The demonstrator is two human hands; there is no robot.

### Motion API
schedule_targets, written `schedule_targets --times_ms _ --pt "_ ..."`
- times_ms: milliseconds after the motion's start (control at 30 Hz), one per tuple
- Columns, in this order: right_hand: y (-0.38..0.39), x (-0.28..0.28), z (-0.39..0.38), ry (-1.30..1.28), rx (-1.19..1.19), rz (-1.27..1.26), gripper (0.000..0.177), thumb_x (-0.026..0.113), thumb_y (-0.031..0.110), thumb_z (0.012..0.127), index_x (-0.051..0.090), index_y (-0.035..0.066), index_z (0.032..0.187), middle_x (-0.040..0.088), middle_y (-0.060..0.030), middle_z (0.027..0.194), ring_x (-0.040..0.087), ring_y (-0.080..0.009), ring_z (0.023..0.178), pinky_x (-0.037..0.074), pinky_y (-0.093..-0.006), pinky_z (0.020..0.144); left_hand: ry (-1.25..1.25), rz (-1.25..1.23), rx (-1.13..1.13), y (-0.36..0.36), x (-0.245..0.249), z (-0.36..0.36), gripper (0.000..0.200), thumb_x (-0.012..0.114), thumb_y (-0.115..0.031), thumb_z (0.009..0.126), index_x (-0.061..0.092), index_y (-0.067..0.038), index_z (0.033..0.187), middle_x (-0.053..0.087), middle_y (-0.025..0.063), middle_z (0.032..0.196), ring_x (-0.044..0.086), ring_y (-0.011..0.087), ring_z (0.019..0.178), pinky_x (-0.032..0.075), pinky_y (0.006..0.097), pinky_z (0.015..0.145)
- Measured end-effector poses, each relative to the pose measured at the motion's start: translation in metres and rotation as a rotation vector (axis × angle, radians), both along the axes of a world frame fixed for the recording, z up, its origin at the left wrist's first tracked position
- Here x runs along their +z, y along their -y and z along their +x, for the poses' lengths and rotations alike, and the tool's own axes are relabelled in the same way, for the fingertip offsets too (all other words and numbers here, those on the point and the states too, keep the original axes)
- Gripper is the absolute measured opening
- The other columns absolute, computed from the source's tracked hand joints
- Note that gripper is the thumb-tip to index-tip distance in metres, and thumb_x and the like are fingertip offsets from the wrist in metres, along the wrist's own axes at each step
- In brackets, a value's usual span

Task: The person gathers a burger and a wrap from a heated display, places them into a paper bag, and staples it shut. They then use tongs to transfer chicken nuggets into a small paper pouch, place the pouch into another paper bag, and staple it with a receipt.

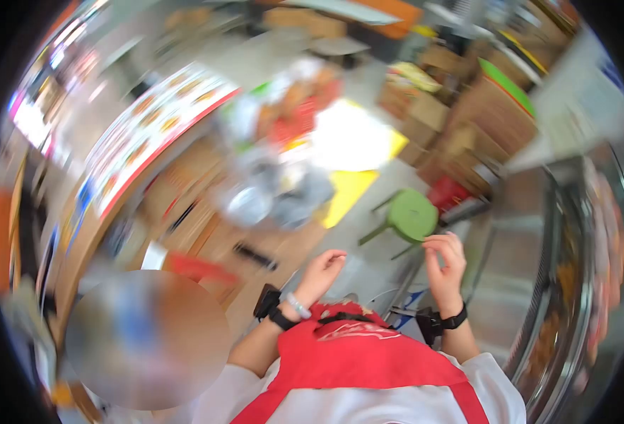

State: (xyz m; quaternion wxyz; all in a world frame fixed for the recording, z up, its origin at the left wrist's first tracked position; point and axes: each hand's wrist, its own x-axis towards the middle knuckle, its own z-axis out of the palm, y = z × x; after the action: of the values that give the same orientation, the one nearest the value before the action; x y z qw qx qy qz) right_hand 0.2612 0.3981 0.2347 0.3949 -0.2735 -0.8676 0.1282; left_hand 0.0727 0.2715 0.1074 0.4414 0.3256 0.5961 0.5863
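Observation:
My left hand (322, 274) is raised in front of the red apron (368, 357). Its fingers are curled in, and nothing shows in them. My right hand (447, 268) hangs in the air just below the green stool (412, 214) as seen here. Its fingers are bent, with the thumb apart from them, and I see nothing held. Each wrist wears a black band, and the left one also has a pale bracelet. Left of my left hand, a black oblong object (255, 256) lies on the wooden counter (283, 249). Grey plastic bags (301, 201) sit farther along it, blurred.
A picture menu (163, 127) runs along the counter's left side. Cardboard boxes (425, 116) are stacked beyond the stool. Along my right is a metal and glass display case (517, 240). A yellow panel (354, 187) stands past the bags. Motion blurs much of the view.

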Motion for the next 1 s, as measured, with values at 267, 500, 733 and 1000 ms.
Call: schedule_targets --times_ms 267,500,733,1000 --pt "-0.019 0.018 0.124 -0.125 -0.525 0.011 0.007 0.057 0.0 0.069 0.059 0.004 0.075 0.059 -0.0082 0.073 0.055 -0.0266 0.073 0.042 -0.0355 0.072 0.024 0.327 -0.663 -0.206 0.132 0.102 0.02 0.048 -0.014 0.088 0.056 0.0 0.101 0.06 0.0035 0.091 0.053 0.0087 0.087 0.041 0.0216 0.078" --pt "0.012 0.01 0.195 -0.052 -0.838 -0.107 0.004 0.058 0.006 0.071 0.06 0.005 0.074 0.059 -0.009 0.073 0.056 -0.0268 0.071 0.043 -0.0354 0.067 0.145 0.575 -1.077 -0.309 0.233 0.231 0.022 0.046 -0.015 0.089 0.056 -0.001 0.101 0.061 0.0059 0.092 0.056 0.0139 0.089 0.041 0.0261 0.082" --pt "0.033 0.034 0.226 0.16 -1.052 -0.184 0.005 0.059 0.011 0.072 0.06 0.007 0.074 0.058 -0.0071 0.07 0.056 -0.0244 0.071 0.043 -0.0348 0.065 -0.469 1.477 -1.002 -0.352 0.267 0.393 0.038 0.059 -0.018 0.076 0.051 -0.008 0.112 0.046 0.0143 0.115 0.035 0.035 0.117 0.03 0.0416 0.096" --pt "-0.006 0.091 0.236 0.394 -0.938 -0.241 0.007 0.059 0.013 0.074 0.059 0.007 0.077 0.057 -0.0079 0.074 0.054 -0.0252 0.073 0.043 -0.0348 0.069 -0.584 1.623 -0.855 -0.359 0.277 0.443 0.041 0.069 -0.03 0.067 0.055 -0.006 0.098 0.038 0.0158 0.119 0.024 0.0406 0.121 0.023 0.0484 0.099"
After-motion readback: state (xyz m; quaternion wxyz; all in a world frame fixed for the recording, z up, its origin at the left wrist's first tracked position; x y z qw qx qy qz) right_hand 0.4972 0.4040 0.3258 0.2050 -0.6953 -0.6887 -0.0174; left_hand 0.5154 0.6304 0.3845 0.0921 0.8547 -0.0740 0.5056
